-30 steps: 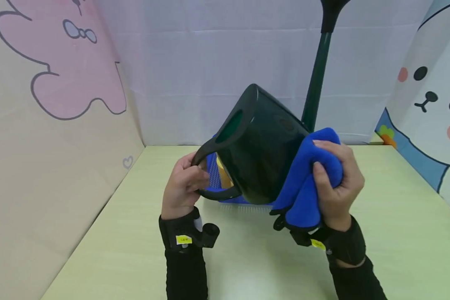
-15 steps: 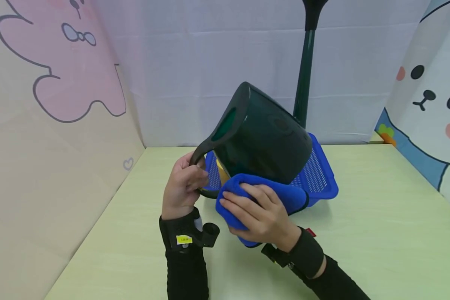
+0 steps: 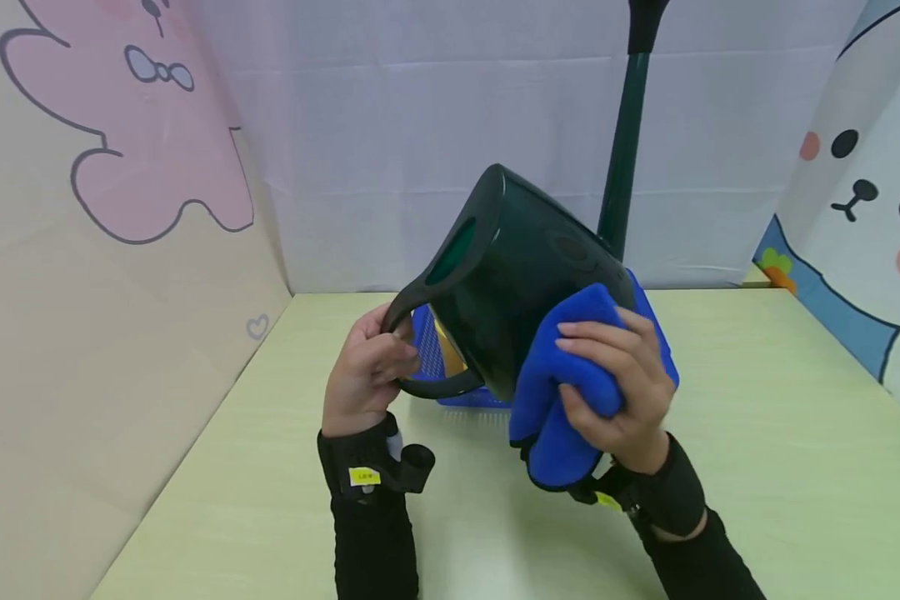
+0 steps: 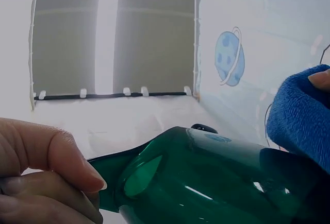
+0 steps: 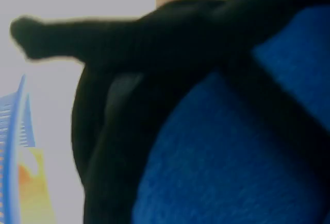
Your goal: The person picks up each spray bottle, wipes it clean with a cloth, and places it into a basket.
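Observation:
A dark green watering can [image 3: 532,267] hangs tilted above the table, its long spout [image 3: 624,158] rising toward the top of the head view. My left hand [image 3: 367,371] grips its handle [image 3: 442,386], fingers curled round it. With my right hand [image 3: 622,383] I hold a bunched blue cloth [image 3: 562,375] with dark edging against the lower right side of the can's body. The left wrist view shows the can's glossy green body [image 4: 206,177] and the cloth [image 4: 299,116] at its right end. Blurred cloth [image 5: 232,157] fills much of the right wrist view.
Behind the can, a blue plastic basket [image 3: 656,325] stands on the pale green table [image 3: 270,500], partly hidden. Something yellow [image 3: 447,348] shows inside it. A white curtain [image 3: 420,125] closes off the back, and printed sheets flank both sides.
My right hand swept the cloth from the can's right end to its lower left, then came back right and up. My left hand stays on the handle; the can shifted slightly.

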### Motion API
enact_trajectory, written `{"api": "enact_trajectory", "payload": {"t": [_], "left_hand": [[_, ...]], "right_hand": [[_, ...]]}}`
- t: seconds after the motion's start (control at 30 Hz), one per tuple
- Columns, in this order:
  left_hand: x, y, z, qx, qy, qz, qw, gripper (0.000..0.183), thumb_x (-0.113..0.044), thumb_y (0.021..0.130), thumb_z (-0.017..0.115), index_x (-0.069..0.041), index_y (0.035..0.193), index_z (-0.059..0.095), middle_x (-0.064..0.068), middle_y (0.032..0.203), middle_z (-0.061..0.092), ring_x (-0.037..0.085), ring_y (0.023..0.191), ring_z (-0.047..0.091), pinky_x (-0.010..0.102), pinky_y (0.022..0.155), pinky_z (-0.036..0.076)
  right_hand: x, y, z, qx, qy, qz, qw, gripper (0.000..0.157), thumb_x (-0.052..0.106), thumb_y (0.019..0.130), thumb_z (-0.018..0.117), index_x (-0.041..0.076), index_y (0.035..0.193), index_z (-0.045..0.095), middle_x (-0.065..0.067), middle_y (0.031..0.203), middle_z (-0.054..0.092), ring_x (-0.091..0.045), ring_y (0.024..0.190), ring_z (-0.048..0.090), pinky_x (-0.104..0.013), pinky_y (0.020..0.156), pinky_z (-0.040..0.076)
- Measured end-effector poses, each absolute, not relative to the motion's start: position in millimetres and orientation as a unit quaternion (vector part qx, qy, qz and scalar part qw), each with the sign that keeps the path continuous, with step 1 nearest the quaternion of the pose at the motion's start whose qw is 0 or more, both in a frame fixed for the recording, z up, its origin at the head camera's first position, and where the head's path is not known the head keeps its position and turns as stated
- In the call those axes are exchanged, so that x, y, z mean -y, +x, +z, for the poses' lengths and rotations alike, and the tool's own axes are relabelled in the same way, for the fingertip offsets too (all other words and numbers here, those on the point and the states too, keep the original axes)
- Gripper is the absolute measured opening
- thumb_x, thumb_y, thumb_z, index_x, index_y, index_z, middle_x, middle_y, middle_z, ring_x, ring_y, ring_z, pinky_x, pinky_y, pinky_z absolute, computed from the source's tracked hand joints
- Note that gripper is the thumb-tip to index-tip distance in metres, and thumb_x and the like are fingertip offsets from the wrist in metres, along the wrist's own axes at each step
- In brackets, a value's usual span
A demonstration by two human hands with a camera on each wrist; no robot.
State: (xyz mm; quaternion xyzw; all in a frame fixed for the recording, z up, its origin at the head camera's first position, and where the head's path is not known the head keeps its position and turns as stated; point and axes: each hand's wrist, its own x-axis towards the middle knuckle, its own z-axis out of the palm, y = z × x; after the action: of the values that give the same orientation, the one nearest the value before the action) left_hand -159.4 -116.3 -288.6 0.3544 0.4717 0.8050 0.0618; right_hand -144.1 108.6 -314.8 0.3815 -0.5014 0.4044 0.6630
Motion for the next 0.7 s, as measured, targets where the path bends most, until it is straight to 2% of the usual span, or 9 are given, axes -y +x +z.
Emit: {"api": "enact_trajectory", "payload": {"t": [0.17,0.33,0.43,0.5,0.7], "left_hand": [[121,-158,-287,-0.465,0.377,0.797,0.085,0.025,0.008,0.072,0.035,-0.014,0.071,0.048,-0.001,0.053,0.025,0.01,0.04,0.022,0.027,0.039,0.009],[125,-159,-287,-0.461,0.395,0.789,0.095,0.028,0.008,0.073,0.033,-0.014,0.073,0.051,-0.001,0.054,0.027,0.011,0.041,0.023,0.027,0.039,0.011],[125,-160,-288,-0.465,0.389,0.79,0.094,0.027,0.007,0.073,0.034,-0.014,0.073,0.051,-0.001,0.054,0.027,0.011,0.041,0.023,0.027,0.039,0.01],[125,-161,-289,-0.47,0.378,0.792,0.089,0.026,0.007,0.073,0.034,-0.014,0.071,0.05,-0.001,0.053,0.026,0.011,0.041,0.022,0.028,0.039,0.01],[120,-165,-291,-0.489,0.332,0.805,0.056,0.023,0.006,0.073,0.036,-0.014,0.066,0.045,-0.002,0.05,0.024,0.01,0.039,0.021,0.029,0.041,0.007]], "right_hand": [[-122,-141,-299,0.422,0.312,0.549,0.65,0.032,0.024,0.073,0.061,-0.007,0.074,0.059,-0.006,0.084,0.068,-0.021,0.084,0.058,-0.029,0.081,0.04],[-141,-146,-299,0.396,0.275,0.646,0.592,0.022,0.013,0.07,0.058,-0.007,0.079,0.061,-0.006,0.085,0.068,-0.021,0.082,0.058,-0.024,0.077,0.042],[-148,-152,-302,0.395,0.274,0.668,0.568,0.022,0.01,0.071,0.057,-0.008,0.082,0.062,-0.007,0.087,0.068,-0.021,0.082,0.059,-0.024,0.076,0.045],[-146,-154,-304,0.405,0.276,0.652,0.579,0.024,0.013,0.071,0.057,-0.008,0.082,0.061,-0.006,0.087,0.068,-0.021,0.083,0.058,-0.025,0.077,0.044],[-121,-158,-313,0.467,0.313,0.488,0.668,0.04,0.034,0.073,0.061,-0.006,0.076,0.06,-0.006,0.085,0.068,-0.022,0.084,0.059,-0.03,0.083,0.041]]}}
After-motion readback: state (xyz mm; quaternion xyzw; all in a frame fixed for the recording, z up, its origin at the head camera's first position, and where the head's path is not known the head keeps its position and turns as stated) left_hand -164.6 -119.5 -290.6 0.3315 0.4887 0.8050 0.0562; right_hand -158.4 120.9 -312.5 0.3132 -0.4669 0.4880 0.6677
